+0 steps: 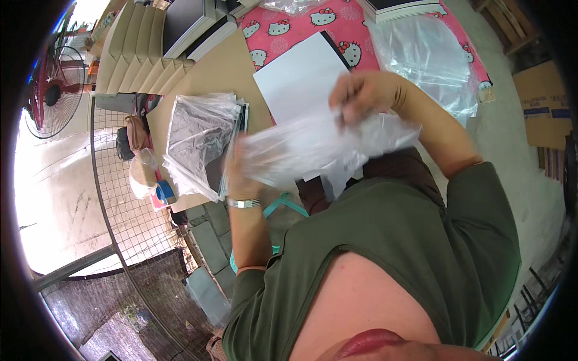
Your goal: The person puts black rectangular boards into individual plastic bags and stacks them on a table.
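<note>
A clear plastic bag [301,147] stretches crumpled between my hands, close in front of my body. My left hand [239,171], with a metal band on its wrist, grips the bag's left end; plastic partly covers its fingers. Over the bag's right part is my right hand [364,99], fingers curled in and blurred by motion, apparently pinching the plastic. Just beyond the bag lies a white-paged block with a dark edge [298,78], its near part hidden by the plastic. To the left sits a pile of dark, plastic-wrapped items [201,135].
Loose clear bags [424,60] lie at the right on a pink patterned cloth [304,30]. Thick dark-covered books [195,27] stand at the far left beside stacked tan folded pieces [135,48]. A fan [54,93] is beyond the wire mesh [129,198]; a cardboard box [542,105] is at right.
</note>
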Motion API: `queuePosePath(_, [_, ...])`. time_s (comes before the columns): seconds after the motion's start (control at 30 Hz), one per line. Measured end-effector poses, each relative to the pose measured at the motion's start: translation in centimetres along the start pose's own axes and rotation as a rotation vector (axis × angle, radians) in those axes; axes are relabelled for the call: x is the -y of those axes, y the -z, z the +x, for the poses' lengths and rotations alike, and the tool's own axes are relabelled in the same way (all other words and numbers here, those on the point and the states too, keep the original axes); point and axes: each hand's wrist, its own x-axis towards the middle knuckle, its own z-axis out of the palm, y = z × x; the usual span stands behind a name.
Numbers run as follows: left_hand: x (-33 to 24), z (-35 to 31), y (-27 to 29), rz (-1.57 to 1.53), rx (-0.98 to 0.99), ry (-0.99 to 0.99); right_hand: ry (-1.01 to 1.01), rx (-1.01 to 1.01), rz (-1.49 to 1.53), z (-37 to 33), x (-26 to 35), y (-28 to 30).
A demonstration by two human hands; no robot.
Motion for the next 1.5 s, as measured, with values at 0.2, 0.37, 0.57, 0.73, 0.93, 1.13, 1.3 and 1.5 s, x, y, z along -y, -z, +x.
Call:
queuePosePath(0.2, [-0.7, 1.0, 1.3, 0.223, 0.095, 0.051, 0.331, -0.535, 0.053, -1.1, -1.4, 3.6])
queuePosePath(0.37, [-0.2, 3.9, 5.2, 0.585, -0.032, -0.173, 0.052, -0.79, 0.132, 0.2, -1.2, 5.0])
queuePosePath(0.57, [0.4, 4.0, 2.9, -0.1, 0.286, 0.253, 0.372, -0.753, 0.142, -0.1, -1.5, 7.3])
queuePosePath(0.73, [0.7, 5.8, 4.8, 0.334, 0.264, 0.097, 0.029, -0.891, 0.244, 0.5, 0.7, 5.7])
queuePosePath(0.93, [0.8, 8.4, 7.1, 0.259, -0.32, 0.051, 0.164, -0.439, 0.022, 1.1, -3.2, 10.1])
queuePosePath(1.13, [2.1, 16.0, 6.4, 0.012, -0.162, 0.29, 0.129, -0.866, 0.193, 1.9, -6.3, 17.7])
queuePosePath(1.3, [5.3, 24.6, 9.8, 0.578, -0.372, 0.093, -0.157, -1.404, -0.929, 8.2, -10.5, 22.1])
queuePosePath(1.5, [6.8, 27.3, 8.6, 0.877, -0.491, 0.003, -0.293, -1.52, -1.347, 9.0, -13.2, 24.4])
